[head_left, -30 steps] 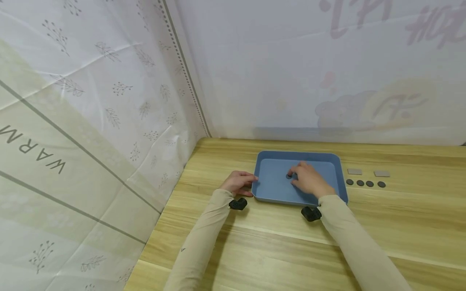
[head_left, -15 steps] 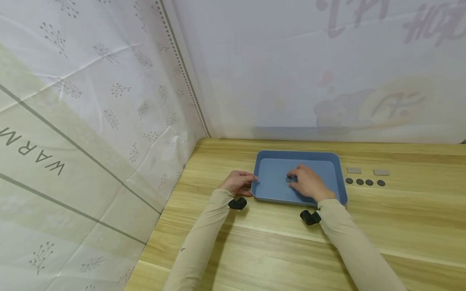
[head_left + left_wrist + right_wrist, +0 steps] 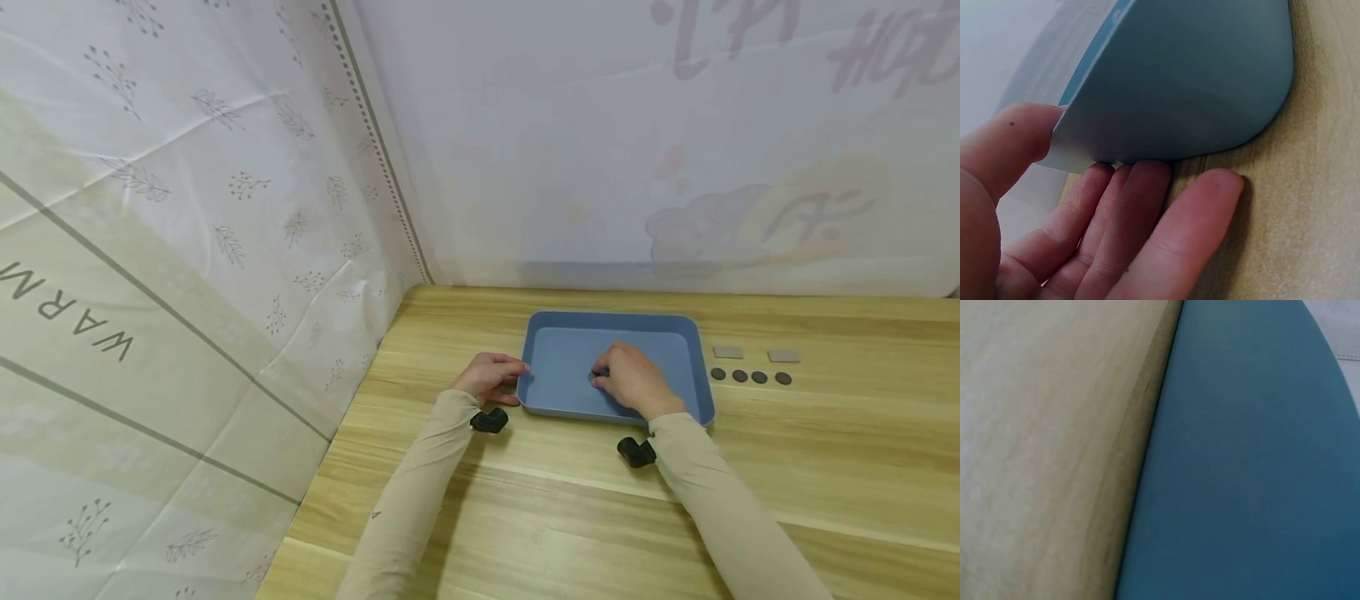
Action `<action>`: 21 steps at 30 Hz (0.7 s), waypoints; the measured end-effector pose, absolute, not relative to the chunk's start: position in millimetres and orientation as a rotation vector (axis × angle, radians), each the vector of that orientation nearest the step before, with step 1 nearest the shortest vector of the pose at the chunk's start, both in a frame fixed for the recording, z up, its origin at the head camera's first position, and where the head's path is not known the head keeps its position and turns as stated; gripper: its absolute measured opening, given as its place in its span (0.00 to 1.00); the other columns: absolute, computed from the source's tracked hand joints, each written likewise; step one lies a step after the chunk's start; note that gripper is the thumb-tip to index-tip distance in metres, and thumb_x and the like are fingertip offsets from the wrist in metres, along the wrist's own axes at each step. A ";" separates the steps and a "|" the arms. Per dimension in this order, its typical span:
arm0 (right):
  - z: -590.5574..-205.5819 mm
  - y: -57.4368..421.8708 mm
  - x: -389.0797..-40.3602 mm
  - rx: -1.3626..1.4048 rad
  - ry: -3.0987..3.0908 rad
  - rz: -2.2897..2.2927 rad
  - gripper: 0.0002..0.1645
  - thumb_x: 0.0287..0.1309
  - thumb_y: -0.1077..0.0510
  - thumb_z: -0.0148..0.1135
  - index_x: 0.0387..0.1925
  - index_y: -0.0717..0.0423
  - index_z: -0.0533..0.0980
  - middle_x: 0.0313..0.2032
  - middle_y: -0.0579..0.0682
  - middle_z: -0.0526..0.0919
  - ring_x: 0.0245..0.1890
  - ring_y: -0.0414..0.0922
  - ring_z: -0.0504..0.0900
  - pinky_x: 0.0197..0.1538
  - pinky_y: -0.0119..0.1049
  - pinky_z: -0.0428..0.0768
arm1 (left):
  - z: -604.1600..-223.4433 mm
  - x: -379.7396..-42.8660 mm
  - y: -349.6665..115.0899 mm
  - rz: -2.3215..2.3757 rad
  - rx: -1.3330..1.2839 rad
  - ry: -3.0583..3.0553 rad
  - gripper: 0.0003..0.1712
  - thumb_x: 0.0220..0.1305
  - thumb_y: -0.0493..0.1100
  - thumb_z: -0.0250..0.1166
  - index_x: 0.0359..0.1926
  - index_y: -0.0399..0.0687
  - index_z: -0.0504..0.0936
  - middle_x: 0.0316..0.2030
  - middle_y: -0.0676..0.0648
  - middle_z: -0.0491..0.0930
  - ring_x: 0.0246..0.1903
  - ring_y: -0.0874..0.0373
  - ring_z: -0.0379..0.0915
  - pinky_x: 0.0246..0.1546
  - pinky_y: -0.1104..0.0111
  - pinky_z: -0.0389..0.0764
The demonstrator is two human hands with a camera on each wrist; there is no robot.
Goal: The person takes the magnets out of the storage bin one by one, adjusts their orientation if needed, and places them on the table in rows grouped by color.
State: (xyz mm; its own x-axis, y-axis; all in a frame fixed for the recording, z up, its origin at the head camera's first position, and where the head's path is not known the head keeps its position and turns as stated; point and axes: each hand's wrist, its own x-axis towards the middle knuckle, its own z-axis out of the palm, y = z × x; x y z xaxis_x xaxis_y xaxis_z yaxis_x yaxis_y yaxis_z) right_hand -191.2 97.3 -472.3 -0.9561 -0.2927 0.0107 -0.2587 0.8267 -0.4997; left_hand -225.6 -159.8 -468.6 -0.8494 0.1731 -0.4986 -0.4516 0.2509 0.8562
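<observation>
A shallow blue tray (image 3: 558,346) lies on the wooden table. My left hand (image 3: 491,377) holds its left end. In the left wrist view, the thumb (image 3: 1029,128) laps over the rim, while the other fingers (image 3: 1147,194) lie low against the outer wall. Inside the tray, my right hand (image 3: 632,379) pinches a small dark round disc (image 3: 592,377) between thumb and forefinger, close over the tray floor. The fingertips partly cover the disc. The right wrist view catches only the tray's outer wall (image 3: 1241,450) and the table, with no fingers in it.
Right of the tray, several dark discs (image 3: 739,377) lie in a row. Behind them are two flat grey-beige rectangular pieces, a left one (image 3: 728,352) and a right one (image 3: 784,357). A printed cloth (image 3: 570,183) hangs along the table's back and left edges.
My right hand has shifted slightly toward the near side of the tray, and the disc with it. Its fingertips now cover more of the disc. The left hand stays at the tray's end.
</observation>
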 end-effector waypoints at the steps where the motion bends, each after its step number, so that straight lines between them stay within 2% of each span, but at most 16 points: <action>1: -472.2 97.3 -191.0 -0.451 2.942 -0.793 0.12 0.57 0.58 0.68 0.42 0.57 0.85 0.42 0.56 0.80 0.43 0.55 0.79 0.45 0.52 0.81 | -469.1 -225.7 -159.9 1.642 -0.255 2.025 0.20 0.59 0.41 0.68 0.50 0.37 0.81 0.38 0.46 0.82 0.34 0.57 0.81 0.29 0.62 0.87; 21: -474.5 104.3 -184.4 -0.398 2.935 -0.813 0.09 0.54 0.53 0.70 0.36 0.52 0.85 0.42 0.53 0.80 0.42 0.53 0.78 0.41 0.51 0.80 | -469.7 -226.1 -159.5 1.640 -0.262 2.032 0.21 0.59 0.41 0.68 0.52 0.37 0.80 0.39 0.45 0.82 0.35 0.57 0.80 0.28 0.63 0.87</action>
